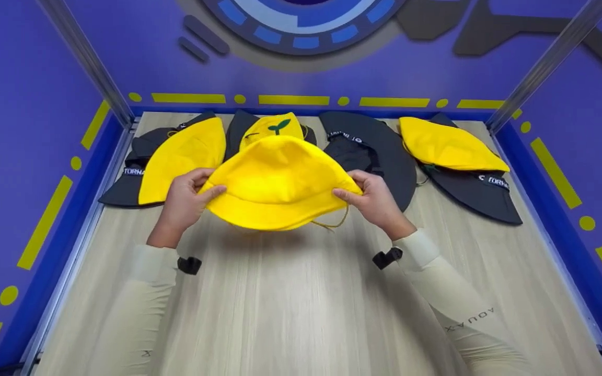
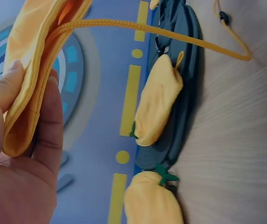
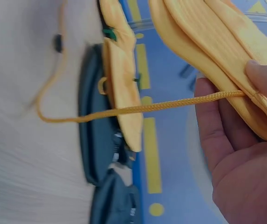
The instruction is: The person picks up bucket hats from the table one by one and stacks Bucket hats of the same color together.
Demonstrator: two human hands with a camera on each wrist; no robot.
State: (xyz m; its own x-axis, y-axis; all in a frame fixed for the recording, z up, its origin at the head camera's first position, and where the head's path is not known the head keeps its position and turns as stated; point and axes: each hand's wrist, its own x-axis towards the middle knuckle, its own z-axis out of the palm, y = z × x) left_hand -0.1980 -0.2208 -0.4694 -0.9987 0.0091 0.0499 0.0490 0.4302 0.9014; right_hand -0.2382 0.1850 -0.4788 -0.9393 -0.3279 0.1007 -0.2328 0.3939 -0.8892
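The person's left hand point(image 1: 183, 203) is pinching one end of a soft yellow cloth hat point(image 1: 280, 183), its thumb lying on the near side and its fingers bending behind. The right hand point(image 1: 374, 196) is gripping the opposite end the same way, both hands closing on the fabric. Between them the hat is hanging above the pale wood-grain table point(image 1: 290, 303), its brim spreading sideways. A yellow braided cord point(image 3: 170, 104) is dangling from it (a small black toggle point(image 3: 58, 43) is sitting on the cord).

Pale long sleeves point(image 1: 147, 297) are covering the forearms. Beyond the hands, a yellow cloth hat point(image 1: 186, 162) is lying over black hats at the left; a yellow hat with a green sprout point(image 1: 264, 128) is showing partly behind the held one; a black wide-brimmed hat point(image 1: 400, 183) is resting right of it; and another yellow hat point(image 1: 450, 146) is overlapping a black lettered hat point(image 1: 489, 196) at far right. Blue-purple panels point(image 1: 139, 57) are enclosing the table.
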